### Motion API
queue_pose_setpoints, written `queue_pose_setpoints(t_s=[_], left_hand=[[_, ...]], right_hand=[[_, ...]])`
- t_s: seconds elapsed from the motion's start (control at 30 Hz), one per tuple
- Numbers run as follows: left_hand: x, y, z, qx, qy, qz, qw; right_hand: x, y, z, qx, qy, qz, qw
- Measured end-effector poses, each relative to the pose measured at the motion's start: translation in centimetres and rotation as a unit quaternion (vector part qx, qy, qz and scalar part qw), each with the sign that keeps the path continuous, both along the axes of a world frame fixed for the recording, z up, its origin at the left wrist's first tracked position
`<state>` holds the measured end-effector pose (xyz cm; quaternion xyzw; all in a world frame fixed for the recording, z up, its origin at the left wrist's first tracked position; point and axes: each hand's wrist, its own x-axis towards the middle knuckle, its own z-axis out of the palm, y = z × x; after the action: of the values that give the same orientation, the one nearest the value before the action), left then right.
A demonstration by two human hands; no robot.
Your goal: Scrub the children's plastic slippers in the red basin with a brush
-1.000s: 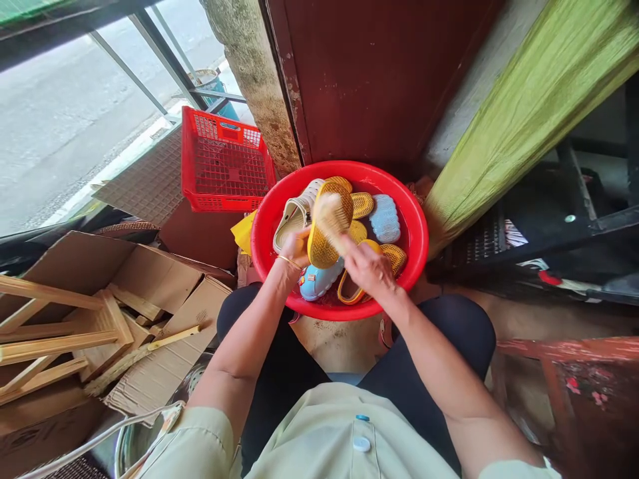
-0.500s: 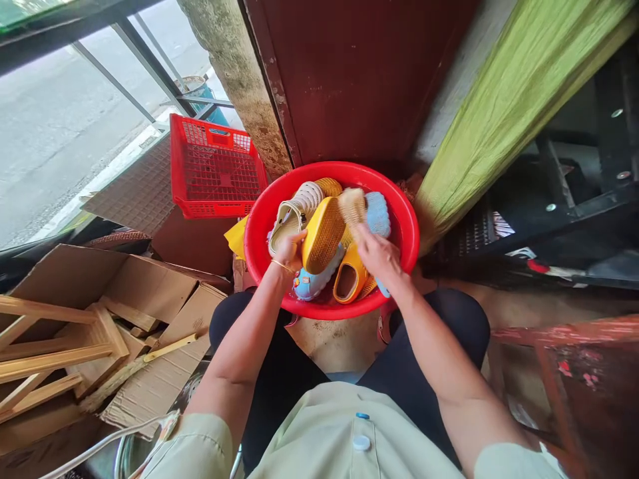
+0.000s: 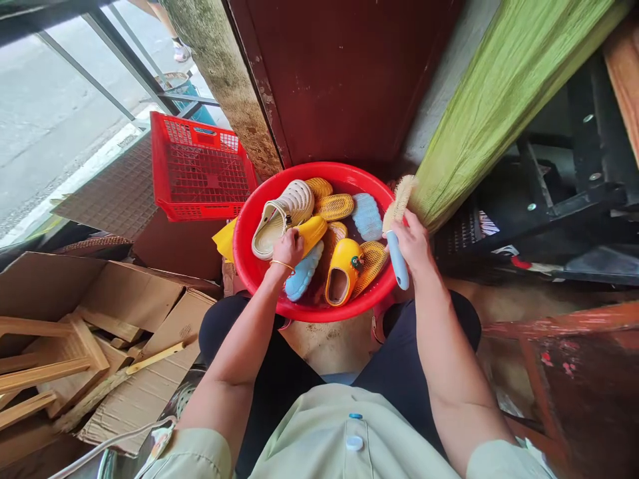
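A round red basin (image 3: 319, 311) holds several clogs and slippers. My left hand (image 3: 288, 247) grips a yellow clog (image 3: 313, 229) at its near end, over the left part of the basin. At the basin's right rim, my right hand (image 3: 410, 241) is closed round a brush (image 3: 398, 256) with a light blue handle and pale bristles pointing up. Left of the yellow clog lies a white clog (image 3: 299, 199). Another yellow clog (image 3: 342, 263) with a small dark figure sits near the front. Two light blue pieces of footwear, one at the back right (image 3: 367, 214), lie among yellow soles.
A red crate (image 3: 204, 166) stands back left beside a rough wall post. Cardboard and wooden frames (image 3: 50, 366) fill the left. Green cloth (image 3: 479, 100) hangs at the right, near black metal racks. A person's leg shows outside.
My right hand with the brush has moved right, off the yellow clog to the basin's rim. The clog in my left hand has turned from sole up to lying lower, its yellow side showing.
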<state>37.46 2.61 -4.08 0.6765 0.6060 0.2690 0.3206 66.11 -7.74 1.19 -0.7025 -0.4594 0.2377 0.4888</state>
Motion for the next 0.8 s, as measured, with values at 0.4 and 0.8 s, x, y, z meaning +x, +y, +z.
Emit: queue_pose_setpoints(t_s=[0.4,0.8], left_hand=[[18.4,1.5,-0.1,-0.154,-0.176,-0.032,0.972],[21.4,3.1,-3.8,-0.240,-0.223,-0.009,0.945]], right_hand=[[0.0,-2.9,4.9,-0.010,0.191,0.011,0.982],[0.8,-1.9,4.0,-0.024,0.165,0.047,0.985]])
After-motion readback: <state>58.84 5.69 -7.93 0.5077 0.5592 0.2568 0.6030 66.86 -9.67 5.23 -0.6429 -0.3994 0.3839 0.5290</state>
